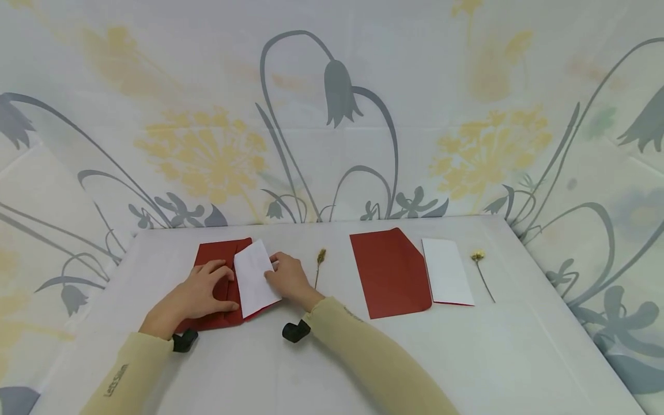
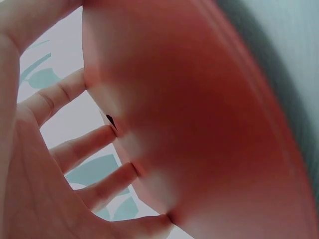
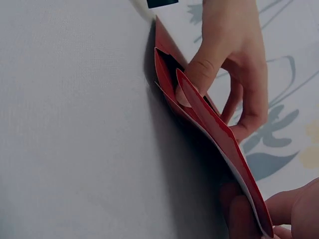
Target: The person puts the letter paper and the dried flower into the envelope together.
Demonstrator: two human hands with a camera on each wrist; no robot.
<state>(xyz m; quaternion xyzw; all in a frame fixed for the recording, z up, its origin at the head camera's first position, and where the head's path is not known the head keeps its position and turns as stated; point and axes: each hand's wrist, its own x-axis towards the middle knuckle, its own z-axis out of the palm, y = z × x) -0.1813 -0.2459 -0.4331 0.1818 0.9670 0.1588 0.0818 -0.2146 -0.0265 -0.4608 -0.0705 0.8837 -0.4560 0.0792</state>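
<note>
A red envelope (image 1: 220,251) lies at the left of the white table. My left hand (image 1: 199,291) holds it, the thumb at its right-hand opening and the fingertips pressed on its surface. In the left wrist view the spread fingers (image 2: 89,149) meet the red paper (image 2: 209,99). My right hand (image 1: 291,279) pinches the right side of a folded card (image 1: 254,279), white outside and red inside. The card's left end is at the envelope's mouth; in the right wrist view the left thumb (image 3: 202,72) lies beside that end. How far it goes in is hidden.
Right of the hands lies a dried flower stalk (image 1: 320,262). A second red envelope (image 1: 391,276), another white folded card (image 1: 448,271) and a dried yellow flower (image 1: 478,256) lie farther right. A floral cloth (image 1: 311,144) hangs behind the table (image 1: 493,357).
</note>
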